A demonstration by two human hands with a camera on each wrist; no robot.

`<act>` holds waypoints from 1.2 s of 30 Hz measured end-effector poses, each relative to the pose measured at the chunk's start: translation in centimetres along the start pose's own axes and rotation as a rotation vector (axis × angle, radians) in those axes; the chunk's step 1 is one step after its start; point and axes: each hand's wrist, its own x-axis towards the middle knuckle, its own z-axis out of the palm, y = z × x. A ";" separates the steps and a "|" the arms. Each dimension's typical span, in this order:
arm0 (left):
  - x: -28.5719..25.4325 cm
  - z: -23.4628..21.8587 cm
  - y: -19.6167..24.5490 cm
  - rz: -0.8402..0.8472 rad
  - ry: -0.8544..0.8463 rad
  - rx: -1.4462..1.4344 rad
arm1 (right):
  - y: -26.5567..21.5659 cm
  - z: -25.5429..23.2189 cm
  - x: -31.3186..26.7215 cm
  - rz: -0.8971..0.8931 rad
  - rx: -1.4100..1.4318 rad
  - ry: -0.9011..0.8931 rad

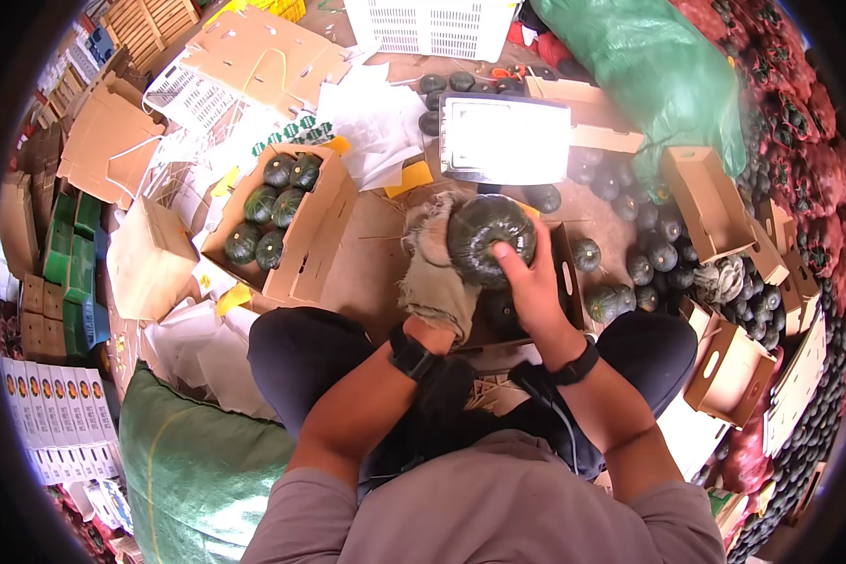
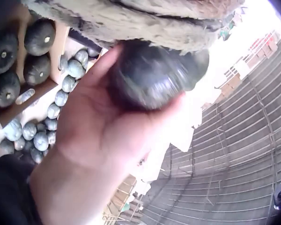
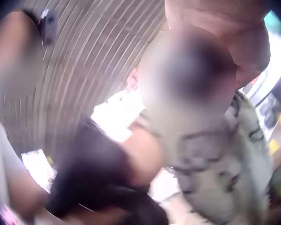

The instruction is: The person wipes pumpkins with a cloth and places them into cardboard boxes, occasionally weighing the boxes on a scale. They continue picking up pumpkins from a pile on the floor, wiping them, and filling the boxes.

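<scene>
My right hand (image 1: 540,289) grips a dark green kabocha squash (image 1: 470,226), its thumb on top beside the stem scar. A ragged beige cloth (image 1: 437,299) wraps my left hand (image 1: 429,335) down to the wrist and lies against the squash's left side; the fingers inside are hidden. In the left wrist view a bare palm (image 2: 105,119) cups the squash (image 2: 150,79), with the cloth (image 2: 178,28) over it. A patterned camouflage cloth (image 3: 215,159) fills much of the blurred right wrist view. Below the hands, a carton (image 1: 571,273) with a squash inside is partly covered.
To the left stands a carton (image 1: 324,221) holding several squashes. A bright white-topped scale or box (image 1: 505,141) sits just ahead. Loose squashes (image 1: 663,254) cover the floor at right, near cardboard trays (image 1: 705,202). A green sack (image 1: 193,470) lies at lower left; red net sacks (image 1: 808,141) line the right.
</scene>
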 end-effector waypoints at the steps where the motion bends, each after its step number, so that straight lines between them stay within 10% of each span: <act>1: -0.5 0.7 -0.5 -0.140 -0.014 -0.254 | -0.4 -0.5 0.2 -0.160 -0.310 -0.013; 3: -1.1 1.5 -0.8 -0.420 -0.037 -0.760 | -0.6 -1.2 0.6 -0.319 -0.589 -0.027; 4: -1.6 1.1 -1.0 -0.217 -0.143 -0.273 | -0.3 -1.4 0.7 -0.314 -0.559 -0.028; 7: -0.5 -0.5 3.6 -0.392 -0.322 -0.249 | -1.4 -1.4 0.9 -0.219 -0.326 0.045; 9: -1.5 1.4 0.5 0.070 -0.135 0.165 | -2.0 -1.6 1.3 -0.257 -0.322 0.084; 12: -2.1 2.5 0.8 -0.176 0.037 -0.227 | -1.8 -1.8 1.2 -0.476 -0.599 0.119; 16: -0.9 -0.1 0.6 0.366 -0.336 0.478 | -3.6 0.2 -0.9 -0.502 -0.925 0.180; 25: -1.5 0.5 0.5 0.123 -0.427 0.412 | -2.9 -2.2 1.7 -0.392 -0.690 0.177; 29: -1.2 2.9 1.7 0.164 0.070 0.373 | -2.5 -0.1 -0.2 -0.435 -0.953 0.208; 34: 0.1 1.1 -4.6 0.256 -0.093 0.595 | -0.5 1.9 -2.4 -0.409 -1.095 0.156; 36: 1.7 -0.3 -4.0 0.019 -0.293 0.546 | -1.1 1.7 -2.5 -0.459 -1.159 0.104</act>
